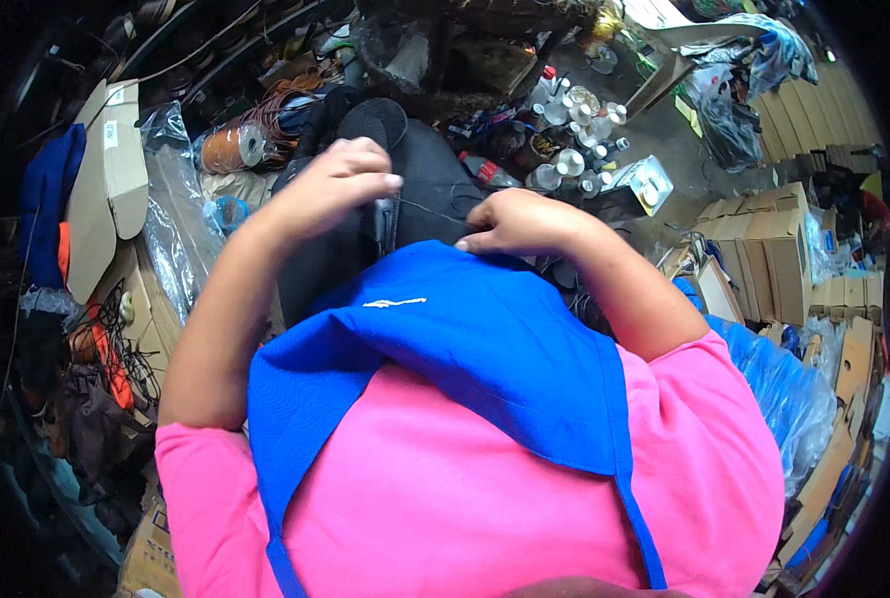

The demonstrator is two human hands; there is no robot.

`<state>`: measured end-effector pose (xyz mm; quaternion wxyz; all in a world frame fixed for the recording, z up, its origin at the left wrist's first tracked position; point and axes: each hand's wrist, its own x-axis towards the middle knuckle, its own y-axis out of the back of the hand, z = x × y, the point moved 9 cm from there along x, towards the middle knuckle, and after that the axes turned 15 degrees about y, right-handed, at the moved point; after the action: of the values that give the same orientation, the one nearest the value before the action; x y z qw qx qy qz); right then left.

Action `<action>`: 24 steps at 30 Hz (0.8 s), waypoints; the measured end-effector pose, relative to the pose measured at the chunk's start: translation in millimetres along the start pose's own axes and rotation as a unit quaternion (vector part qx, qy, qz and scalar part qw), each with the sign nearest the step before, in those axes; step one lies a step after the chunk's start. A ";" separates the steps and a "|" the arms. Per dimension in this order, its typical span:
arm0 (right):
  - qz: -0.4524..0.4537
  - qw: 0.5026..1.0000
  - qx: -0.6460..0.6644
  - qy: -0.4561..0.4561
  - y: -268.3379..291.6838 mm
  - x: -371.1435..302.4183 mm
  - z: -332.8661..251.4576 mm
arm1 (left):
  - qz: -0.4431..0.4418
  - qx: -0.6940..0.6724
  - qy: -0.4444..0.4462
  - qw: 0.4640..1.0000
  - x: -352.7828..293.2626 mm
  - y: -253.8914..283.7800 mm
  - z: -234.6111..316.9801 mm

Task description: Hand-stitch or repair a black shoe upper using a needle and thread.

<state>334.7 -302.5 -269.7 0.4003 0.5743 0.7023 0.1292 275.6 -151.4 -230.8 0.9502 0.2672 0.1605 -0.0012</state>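
Black shoe [420,189] on lap, between both hands, above blue apron [465,339]. Left hand [340,179] curled shut on shoe's upper; right hand [515,224] pinched closed on thin thread [430,209] stretched taut toward left hand. Stitching seemingly midway: thread already through material, seam's extent hidden, so remaining work cannot be judged. Beyond hands, cluttered workshop floor: small bottles [574,149] ahead of right hand, orange cord spool [235,149] beside left hand, cardboard boxes [764,249] further right.
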 end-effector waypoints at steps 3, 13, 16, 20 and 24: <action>-0.041 0.994 0.026 -0.098 5.3 -27.7 40.4 | -0.040 -0.183 0.040 0.981 -39.5 46.4 31.6; 0.369 0.664 0.569 0.315 120.2 -65.2 10.1 | 0.042 -0.372 -0.222 0.900 -150.5 166.6 125.9; 0.304 0.662 0.523 0.443 162.6 -79.3 -55.9 | 0.075 -0.369 -0.260 0.889 -185.4 190.7 145.3; 0.289 0.658 0.455 0.526 196.5 -127.2 -100.8 | 0.323 -0.314 -0.219 0.866 -270.6 274.9 101.1; 0.222 0.654 0.486 0.536 194.4 -154.8 -85.8 | 0.414 -0.377 -0.203 0.803 -316.4 272.7 68.6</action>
<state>413.6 -359.9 -25.6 -0.4220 0.6569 0.6089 0.1401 20.4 21.1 59.5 0.8970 -0.0771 -0.1739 0.3991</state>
